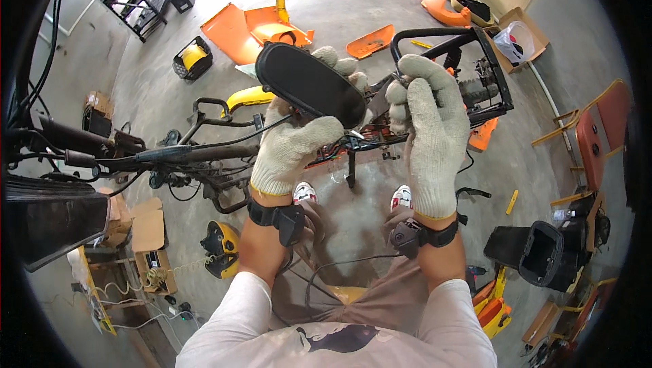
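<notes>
My gloved left hand [295,144] grips a black oval panel [309,83] that has a flat dark face and a raised rim. The thumb lies along its near edge, and fingertips show past its far side. A thin black cable runs from the lower left of the panel toward the frame. My gloved right hand [435,123] is beside the panel's right end, its fingers bent together in a pinch; whatever lies between them is too small to make out. Below both hands stretches a stripped vehicle frame [210,153] with bare tubes and loose wiring.
Orange body panels [231,32] and a yellow curved part [248,98] lie on the floor beyond the frame. A black crate [192,59] stands at left. Cardboard boxes [519,35] and red chairs [591,140] are at right, with a black bin-like part [543,252] nearer. A yellow-black helmet-like item [221,250] lies lower left.
</notes>
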Demonstrator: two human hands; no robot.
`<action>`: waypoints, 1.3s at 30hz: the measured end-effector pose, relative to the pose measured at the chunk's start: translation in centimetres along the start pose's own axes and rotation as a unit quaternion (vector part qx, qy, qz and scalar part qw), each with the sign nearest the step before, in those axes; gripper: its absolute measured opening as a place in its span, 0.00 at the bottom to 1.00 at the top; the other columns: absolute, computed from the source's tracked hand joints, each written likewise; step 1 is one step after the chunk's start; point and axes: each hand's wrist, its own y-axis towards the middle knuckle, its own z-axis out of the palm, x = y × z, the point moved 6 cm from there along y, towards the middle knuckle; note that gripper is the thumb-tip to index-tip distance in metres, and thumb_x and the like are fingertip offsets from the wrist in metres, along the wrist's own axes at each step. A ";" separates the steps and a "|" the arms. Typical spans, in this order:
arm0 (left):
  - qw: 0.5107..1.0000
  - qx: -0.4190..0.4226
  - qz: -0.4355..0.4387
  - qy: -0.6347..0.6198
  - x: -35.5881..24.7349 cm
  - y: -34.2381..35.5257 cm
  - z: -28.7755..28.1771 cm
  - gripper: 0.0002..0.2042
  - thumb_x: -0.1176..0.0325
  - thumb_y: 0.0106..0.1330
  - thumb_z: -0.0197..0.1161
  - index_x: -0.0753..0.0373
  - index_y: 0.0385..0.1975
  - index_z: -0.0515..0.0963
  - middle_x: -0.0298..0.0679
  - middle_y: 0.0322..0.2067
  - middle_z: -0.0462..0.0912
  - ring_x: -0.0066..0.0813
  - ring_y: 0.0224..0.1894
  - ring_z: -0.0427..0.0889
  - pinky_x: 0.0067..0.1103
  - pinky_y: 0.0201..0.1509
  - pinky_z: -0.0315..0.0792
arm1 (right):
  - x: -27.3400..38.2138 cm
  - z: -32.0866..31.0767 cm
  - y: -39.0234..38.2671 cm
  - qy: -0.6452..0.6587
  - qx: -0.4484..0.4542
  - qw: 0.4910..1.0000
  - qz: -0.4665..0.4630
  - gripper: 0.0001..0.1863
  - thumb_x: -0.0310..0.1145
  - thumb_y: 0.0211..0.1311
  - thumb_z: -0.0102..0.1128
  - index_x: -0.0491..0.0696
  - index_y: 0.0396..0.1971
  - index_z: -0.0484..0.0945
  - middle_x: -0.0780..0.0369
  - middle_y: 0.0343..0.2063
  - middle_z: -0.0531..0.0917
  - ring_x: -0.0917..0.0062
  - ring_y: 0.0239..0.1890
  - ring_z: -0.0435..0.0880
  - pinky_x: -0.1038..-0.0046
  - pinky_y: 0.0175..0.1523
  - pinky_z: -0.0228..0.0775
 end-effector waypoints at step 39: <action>0.908 0.055 0.019 0.415 -0.2 -2.6 -4.1 0.20 0.74 0.49 0.73 0.54 0.45 0.84 0.34 0.47 0.86 0.34 0.50 0.83 0.33 0.56 0.72 | -1.0 0.5 0.0 -0.095 0.038 0.995 0.022 0.15 0.25 0.67 0.61 0.44 0.53 0.78 0.66 0.40 0.83 0.91 0.33 0.77 0.87 0.34 0.71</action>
